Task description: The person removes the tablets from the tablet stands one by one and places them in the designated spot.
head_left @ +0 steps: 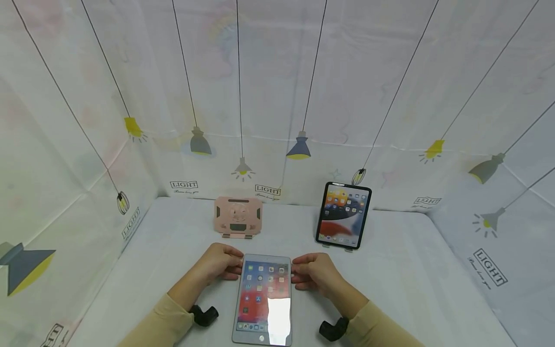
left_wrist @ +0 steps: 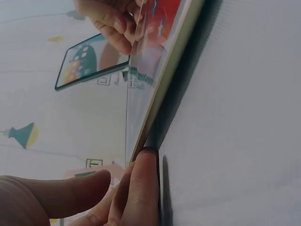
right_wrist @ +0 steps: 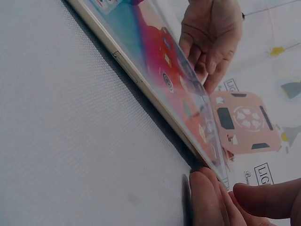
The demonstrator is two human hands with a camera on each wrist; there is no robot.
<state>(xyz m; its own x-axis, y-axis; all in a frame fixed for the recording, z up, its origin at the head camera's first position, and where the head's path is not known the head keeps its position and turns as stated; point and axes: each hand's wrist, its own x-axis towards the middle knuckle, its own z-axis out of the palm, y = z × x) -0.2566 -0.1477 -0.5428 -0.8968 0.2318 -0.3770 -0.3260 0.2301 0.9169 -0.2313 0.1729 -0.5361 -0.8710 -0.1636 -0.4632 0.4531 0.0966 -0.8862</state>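
A white-bezelled tablet [head_left: 262, 299] lies face up on the table with its screen lit, showing app icons. At its upper left edge, my left hand [head_left: 222, 262] touches the side with its fingertips. The right hand [head_left: 315, 273] touches the opposite edge in the same way. In the left wrist view, the left thumb [left_wrist: 80, 193] stays apart from the tablet while the fingers meet the rim low down. The right wrist view likewise has the right thumb [right_wrist: 263, 200] off the screen and the fingers at the tablet's corner.
Behind the left hand stands a pink folding stand [head_left: 238, 215]. At the back right, a black-framed tablet [head_left: 344, 215] leans upright on a stand. White cloth printed with hanging lamps encloses the white table [head_left: 403, 270].
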